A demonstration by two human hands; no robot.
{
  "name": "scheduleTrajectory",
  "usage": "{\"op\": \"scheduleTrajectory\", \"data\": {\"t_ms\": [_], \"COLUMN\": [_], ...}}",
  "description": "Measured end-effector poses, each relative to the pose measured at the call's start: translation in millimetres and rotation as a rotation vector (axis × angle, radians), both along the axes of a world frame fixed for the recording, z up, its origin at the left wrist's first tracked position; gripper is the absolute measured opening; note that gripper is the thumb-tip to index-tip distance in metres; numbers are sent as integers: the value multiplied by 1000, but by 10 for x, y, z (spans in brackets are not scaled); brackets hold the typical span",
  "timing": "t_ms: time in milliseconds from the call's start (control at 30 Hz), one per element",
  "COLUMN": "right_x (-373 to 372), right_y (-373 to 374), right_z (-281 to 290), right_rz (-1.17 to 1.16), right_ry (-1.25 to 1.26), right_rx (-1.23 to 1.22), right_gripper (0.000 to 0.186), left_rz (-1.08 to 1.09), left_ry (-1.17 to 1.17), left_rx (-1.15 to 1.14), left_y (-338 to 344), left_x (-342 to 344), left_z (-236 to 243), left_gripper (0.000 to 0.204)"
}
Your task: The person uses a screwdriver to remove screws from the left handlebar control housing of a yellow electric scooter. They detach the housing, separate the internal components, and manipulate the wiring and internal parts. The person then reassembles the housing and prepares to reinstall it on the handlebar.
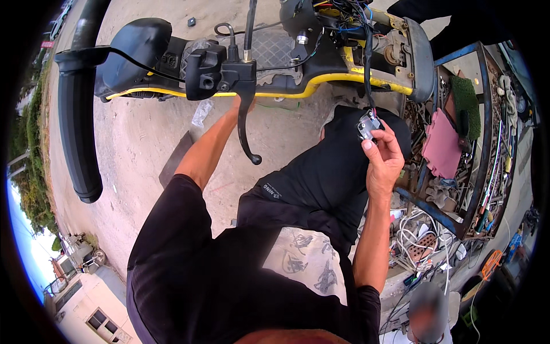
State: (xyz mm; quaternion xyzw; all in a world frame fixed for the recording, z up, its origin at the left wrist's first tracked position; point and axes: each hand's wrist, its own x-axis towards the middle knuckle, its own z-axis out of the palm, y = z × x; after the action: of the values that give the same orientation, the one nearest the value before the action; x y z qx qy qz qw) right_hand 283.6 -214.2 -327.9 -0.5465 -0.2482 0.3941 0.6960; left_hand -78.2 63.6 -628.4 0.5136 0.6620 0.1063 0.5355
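The right hand (384, 153) pinches a small clear-and-silver part (365, 127) between thumb and fingertips, its grip closed just far enough to fit the piece. That part is at the lower end of a black cable (368, 63), just below the yellow frame edge (321, 83) near the right end of the vehicle (269, 49), and over the person's dark-clothed leg (321, 178).

The left forearm (207, 146) reaches up to the same yellow edge, nearer its middle. The left hand (236, 105) is mostly hidden behind the brake lever (246, 129) and the frame, so how far its grip is open, or whether it has hold of anything, cannot be told.

The lever and a black switch housing (205, 73) sit above the vehicle's edge in view, with a ribbed black handlebar end (80, 135) out to the left. Loose coloured wires (350, 24) crowd the vehicle's upper right.

On the ground (137, 172), a crumpled clear wrapper (201, 113) lies near the left forearm, beside a dark flat board (176, 157). To the right stands a blue metal rack (427, 204) of jumbled parts; a pink slab (441, 146) lies toward its left edge, near a green mat (465, 103). White cables (413, 243) tangle below the rack's lower-left corner.
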Motion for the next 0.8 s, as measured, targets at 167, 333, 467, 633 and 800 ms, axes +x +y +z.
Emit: {"op": "scheduleTrajectory", "data": {"t_ms": [167, 333, 467, 633, 800], "right_x": [16, 13, 21, 4, -13], "right_y": [42, 76, 108, 117, 78], "right_z": [-24, -63, -74, -65, -99], "right_rz": [14, -14, 18, 34, -2], "right_ry": [-1, -3, -18, -9, 18], "right_rx": [-5, -6, 16, 15, 44], "right_gripper": [29, 31, 31, 32, 32], "left_rz": [-262, -293, -383, -404, -267], "left_ry": [310, 329, 395, 215, 183], "left_rx": [554, 628, 659, 898, 810], "left_y": [793, 982, 923, 822, 392], "left_x": [129, 558, 470, 194, 226], "left_z": [-50, 227, 308, 215, 646], "left_gripper": [19, 21, 26, 35, 36]}}
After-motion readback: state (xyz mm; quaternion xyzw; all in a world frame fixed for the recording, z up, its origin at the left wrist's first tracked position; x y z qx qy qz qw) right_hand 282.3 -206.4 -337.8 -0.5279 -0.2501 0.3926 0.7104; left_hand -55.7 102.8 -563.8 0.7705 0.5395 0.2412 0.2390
